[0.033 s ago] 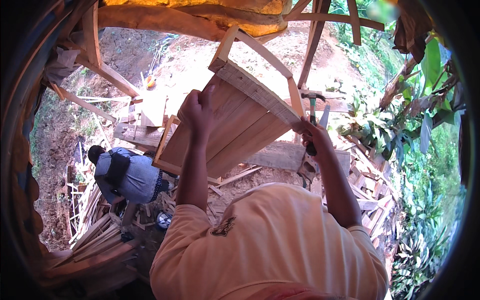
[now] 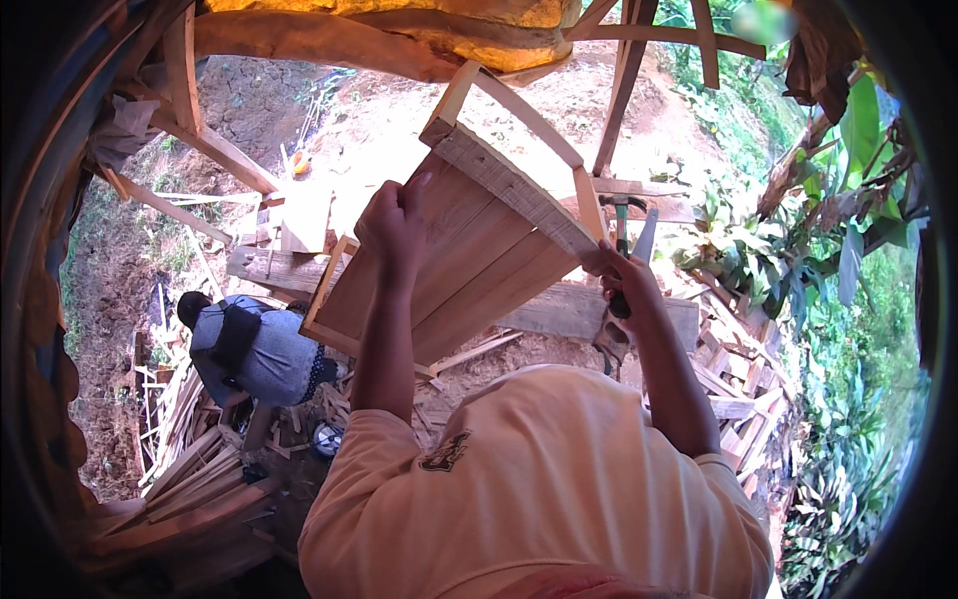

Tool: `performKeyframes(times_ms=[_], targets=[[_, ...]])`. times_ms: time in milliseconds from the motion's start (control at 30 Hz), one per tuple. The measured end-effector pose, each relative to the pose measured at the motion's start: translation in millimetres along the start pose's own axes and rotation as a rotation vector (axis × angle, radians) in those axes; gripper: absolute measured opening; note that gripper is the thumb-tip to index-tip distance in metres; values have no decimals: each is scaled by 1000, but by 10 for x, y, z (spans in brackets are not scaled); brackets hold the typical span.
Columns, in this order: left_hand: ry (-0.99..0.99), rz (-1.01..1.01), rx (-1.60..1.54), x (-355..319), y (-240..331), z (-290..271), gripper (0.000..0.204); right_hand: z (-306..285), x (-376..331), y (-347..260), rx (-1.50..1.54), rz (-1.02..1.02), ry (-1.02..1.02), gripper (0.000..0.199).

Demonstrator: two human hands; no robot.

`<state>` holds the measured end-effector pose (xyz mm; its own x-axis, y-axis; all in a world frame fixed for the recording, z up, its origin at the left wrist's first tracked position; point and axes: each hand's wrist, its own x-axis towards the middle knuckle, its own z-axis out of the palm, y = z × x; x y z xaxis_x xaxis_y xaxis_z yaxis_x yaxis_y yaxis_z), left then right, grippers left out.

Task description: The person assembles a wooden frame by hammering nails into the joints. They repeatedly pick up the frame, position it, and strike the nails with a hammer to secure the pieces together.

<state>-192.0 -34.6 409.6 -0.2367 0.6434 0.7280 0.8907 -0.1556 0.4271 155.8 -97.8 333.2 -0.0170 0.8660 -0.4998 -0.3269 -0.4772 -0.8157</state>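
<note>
A wooden box frame (image 2: 479,250) of pale planks with a thicker rough-sawn edge is held up tilted in front of me. My left hand (image 2: 392,222) is closed at its left edge, with the thumb sticking up. At the lower right corner, my right hand (image 2: 629,280) pinches the frame's edge and also holds a hammer (image 2: 623,210). The hammer's metal claw head points up and its dark grip shows below the fingers. Part of the frame's far side is hidden behind the planks. A saw blade (image 2: 648,237) shows just past my right hand.
A heavy timber beam (image 2: 559,309) lies behind the frame. At the left, a person (image 2: 254,349) in grey-blue bends over beside a stack of wood strips (image 2: 205,474). Wood scraps (image 2: 743,399) are piled at the right. Poles (image 2: 629,90) and orange sheeting (image 2: 399,35) hang overhead.
The wooden frame has dipped and shifted slightly at its upper end. The hammer in my right hand has moved down a little with it. My left hand has barely moved.
</note>
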Motion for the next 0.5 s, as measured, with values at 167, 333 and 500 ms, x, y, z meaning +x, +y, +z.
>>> performKeyframes(times_ms=[167, 333, 500], targets=[[-269, -44, 245, -190, 172, -4, 63, -254, -319, 363, 3, 93, -50, 43], [-559, -128, 323, -276, 15, -9, 67, -541, -491, 574, -38, 201, -41, 45], [-637, -139, 261, -273, -153, 38, 69, -815, -695, 816, -64, 222, 10, 46]])
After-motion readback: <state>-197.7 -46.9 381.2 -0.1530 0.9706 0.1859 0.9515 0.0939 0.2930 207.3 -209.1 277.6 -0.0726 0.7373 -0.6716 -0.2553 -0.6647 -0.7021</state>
